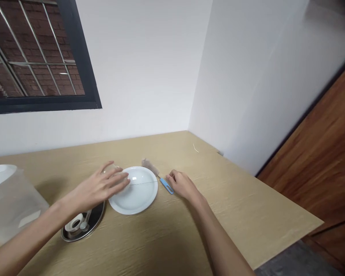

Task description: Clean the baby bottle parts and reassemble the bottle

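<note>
Over the left rim of a white plate (140, 197) reaches my left hand (106, 183), its fingers stretched and spread. Something pale shows behind those fingers, too unclear to name. A thin dark line (143, 183), like a thread, runs across the plate from beside my left fingertips toward my right hand (181, 184). That right hand rests low at the table with fingers curled in and the thumb close to the index finger; what they hold, if anything, is hidden. Just left of it lies a brush with a blue looped handle (166, 186), its pale bristle end behind the plate's right rim.
Under my left forearm is a dark round metal tray (96, 217) with a white ring-shaped roll (74, 223) and a small clear item. A translucent white container (8, 207) stands at the left. A short white strand (196, 148) lies near the back right. Walls border the wooden table (232, 199).
</note>
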A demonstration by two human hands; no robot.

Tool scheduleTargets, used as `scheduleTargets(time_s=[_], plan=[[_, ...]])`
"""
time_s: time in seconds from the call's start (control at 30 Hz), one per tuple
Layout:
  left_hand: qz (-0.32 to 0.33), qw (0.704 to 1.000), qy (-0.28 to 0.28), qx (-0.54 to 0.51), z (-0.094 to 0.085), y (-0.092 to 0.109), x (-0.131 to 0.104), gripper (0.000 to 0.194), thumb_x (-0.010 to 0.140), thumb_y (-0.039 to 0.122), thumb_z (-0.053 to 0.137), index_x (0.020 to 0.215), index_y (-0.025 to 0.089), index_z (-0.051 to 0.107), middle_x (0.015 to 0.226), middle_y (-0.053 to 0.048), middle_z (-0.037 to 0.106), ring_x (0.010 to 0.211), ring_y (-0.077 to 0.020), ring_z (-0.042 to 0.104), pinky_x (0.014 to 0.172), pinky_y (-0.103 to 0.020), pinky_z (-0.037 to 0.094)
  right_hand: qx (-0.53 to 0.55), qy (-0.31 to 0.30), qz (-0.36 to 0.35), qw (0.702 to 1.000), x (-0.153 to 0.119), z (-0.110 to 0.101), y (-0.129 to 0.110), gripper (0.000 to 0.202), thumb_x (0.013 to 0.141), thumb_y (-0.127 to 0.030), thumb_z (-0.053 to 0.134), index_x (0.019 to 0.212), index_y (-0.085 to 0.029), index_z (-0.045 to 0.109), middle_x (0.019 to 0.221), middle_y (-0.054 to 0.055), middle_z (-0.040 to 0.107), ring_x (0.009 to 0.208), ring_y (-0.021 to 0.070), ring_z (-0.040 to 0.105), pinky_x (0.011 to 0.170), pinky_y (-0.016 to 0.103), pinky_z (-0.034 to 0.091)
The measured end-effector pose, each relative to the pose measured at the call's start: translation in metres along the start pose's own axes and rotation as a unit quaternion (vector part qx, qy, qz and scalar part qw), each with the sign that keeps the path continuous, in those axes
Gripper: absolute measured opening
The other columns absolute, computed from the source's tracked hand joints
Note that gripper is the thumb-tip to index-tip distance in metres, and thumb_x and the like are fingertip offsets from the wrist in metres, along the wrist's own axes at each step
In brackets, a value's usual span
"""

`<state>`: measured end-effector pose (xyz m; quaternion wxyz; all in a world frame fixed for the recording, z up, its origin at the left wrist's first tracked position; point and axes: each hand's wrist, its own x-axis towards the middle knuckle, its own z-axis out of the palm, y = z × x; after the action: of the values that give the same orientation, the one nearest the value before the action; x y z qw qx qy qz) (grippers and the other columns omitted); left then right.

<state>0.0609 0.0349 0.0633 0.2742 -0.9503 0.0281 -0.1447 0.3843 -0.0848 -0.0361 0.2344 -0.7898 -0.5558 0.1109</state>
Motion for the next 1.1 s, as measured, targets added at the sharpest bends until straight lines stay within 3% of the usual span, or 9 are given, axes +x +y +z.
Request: scheduleTargets(time_s=[0.07,0.2,0.33,0.43,0.53,0.67,0.83,0.93,1.1], plan=[[-0.029,0.999,0.011,0.019,0.001,0.005,0.001,0.049,0.096,0.000,0.049,0.141,0.017,0.053,0.136,-0.013,0.067,0.125,-0.0314,0.057,0.112,-0.061,0.034,0.000,0.001,0.000,1.000,0.000,0.000,0.000,0.030,0.099,-0.041,0.059,0.114,-0.016,0.065,0.110,0.006,0.069,0.095,0.0175,0.068,0.086,0.039,0.057],[0.028,0.999,-0.002,0.026,0.006,0.015,0.006,0.038,0.098,0.002,0.049,0.131,0.016,0.060,0.129,-0.012,0.071,0.118,-0.0303,0.061,0.110,-0.059,0.035,0.003,0.001,-0.004,1.000,0.000,0.000,-0.002,0.030,0.099,-0.042,0.059,0.111,-0.016,0.066,0.107,0.006,0.069,0.093,0.0170,0.068,0.085,0.038,0.057],[-0.072,0.996,0.024,-0.045,0.009,0.013,0.003,0.040,0.098,0.007,0.053,0.137,0.018,0.056,0.131,-0.013,0.070,0.121,-0.0317,0.059,0.107,-0.060,0.038,0.009,0.008,-0.004,1.000,-0.001,0.000,-0.003,0.032,0.100,-0.045,0.056,0.104,-0.016,0.066,0.098,0.004,0.069,0.087,0.0158,0.066,0.083,0.037,0.055],[-0.155,0.973,0.021,-0.172,0.004,0.011,-0.004,0.036,0.097,0.028,0.063,0.133,0.023,0.060,0.130,-0.011,0.070,0.119,-0.0307,0.061,0.104,-0.053,0.044,0.013,0.013,-0.007,1.000,-0.001,0.001,-0.004,0.033,0.103,-0.043,0.048,0.095,-0.016,0.066,0.091,0.005,0.070,0.083,0.0163,0.065,0.076,0.031,0.049],[-0.304,0.898,0.050,-0.313,-0.008,0.013,-0.017,0.051,0.088,0.047,0.073,0.132,0.026,0.061,0.132,-0.010,0.069,0.120,-0.0292,0.063,0.100,-0.044,0.052,0.014,0.017,-0.005,1.000,-0.002,0.001,-0.004,0.034,0.103,-0.038,0.042,0.089,-0.018,0.065,0.090,0.009,0.072,0.080,0.0181,0.065,0.068,0.028,0.040],[-0.452,0.765,0.115,-0.445,-0.025,0.027,-0.043,0.070,0.070,0.050,0.087,0.130,0.026,0.062,0.129,-0.010,0.071,0.118,-0.0327,0.067,0.099,-0.044,0.056,0.018,0.023,-0.004,1.000,-0.001,0.002,-0.006,0.030,0.101,-0.038,0.044,0.089,-0.020,0.064,0.092,0.010,0.074,0.083,0.0200,0.065,0.069,0.028,0.037],[-0.483,0.649,0.122,-0.575,-0.029,0.068,-0.075,0.075,0.055,0.030,0.098,0.122,0.025,0.066,0.127,-0.011,0.073,0.112,-0.0325,0.071,0.093,-0.041,0.060,0.025,0.024,0.002,0.999,0.000,0.002,-0.008,0.029,0.100,-0.039,0.043,0.093,-0.021,0.064,0.096,0.010,0.074,0.087,0.0218,0.066,0.071,0.028,0.038],[-0.492,0.592,0.107,-0.629,-0.021,0.094,-0.082,0.080,0.053,0.024,0.099,0.124,0.024,0.063,0.111,-0.008,0.078,0.106,-0.0303,0.073,0.090,-0.039,0.060,0.026,0.019,0.006,0.999,0.000,0.003,-0.008,0.030,0.099,-0.042,0.043,0.091,-0.022,0.064,0.093,0.009,0.074,0.087,0.0230,0.066,0.071,0.029,0.039],[-0.509,0.551,0.079,-0.656,-0.002,0.112,-0.083,0.085,0.048,0.020,0.100,0.124,0.022,0.062,0.112,-0.007,0.076,0.111,-0.0298,0.070,0.100,-0.041,0.055,0.023,0.012,0.013,1.000,0.002,0.006,-0.006,0.030,0.098,-0.043,0.042,0.095,-0.022,0.064,0.096,0.010,0.074,0.091,0.0251,0.067,0.073,0.030,0.042]])
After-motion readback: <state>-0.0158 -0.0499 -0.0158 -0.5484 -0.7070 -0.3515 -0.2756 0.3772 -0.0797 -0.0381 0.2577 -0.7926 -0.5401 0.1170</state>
